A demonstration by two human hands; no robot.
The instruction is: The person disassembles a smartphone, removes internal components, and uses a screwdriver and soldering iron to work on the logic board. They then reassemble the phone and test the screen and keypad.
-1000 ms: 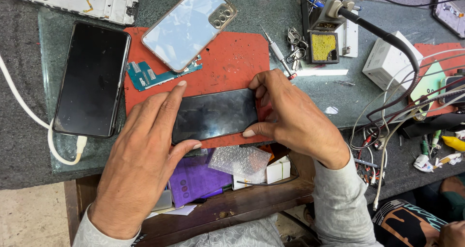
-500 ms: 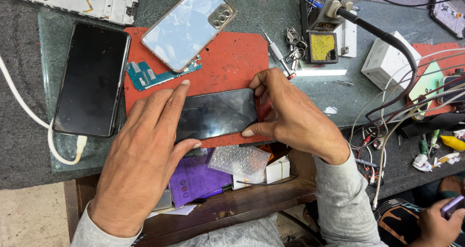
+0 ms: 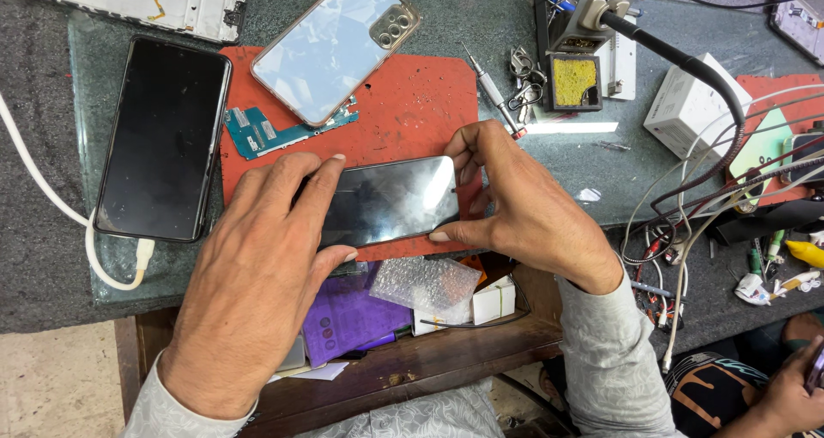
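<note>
Phone repair workshop: circuit board (image 3: 279, 130), screwdriver (image 3: 493, 92), tangled wires (image 3: 712, 206).

Landmark: red mat (image 3: 412, 103). Mat's middle right part bare, a hand could pass there. Upper left blocked by clear phone case (image 3: 330, 47) and teal circuit board (image 3: 266, 129). Left of mat: black phone (image 3: 163, 137) with white cable (image 3: 51, 206). Right edge: screwdriver (image 3: 491, 94), tweezers (image 3: 522, 82), then soldering stand (image 3: 575, 82), white box (image 3: 691, 107) and wire tangle (image 3: 712, 206).

Clear phone case (image 3: 330, 45), green circuit board (image 3: 270, 129), charging black phone (image 3: 163, 137), yellow sponge (image 3: 574, 82), white box (image 3: 691, 107)
</note>
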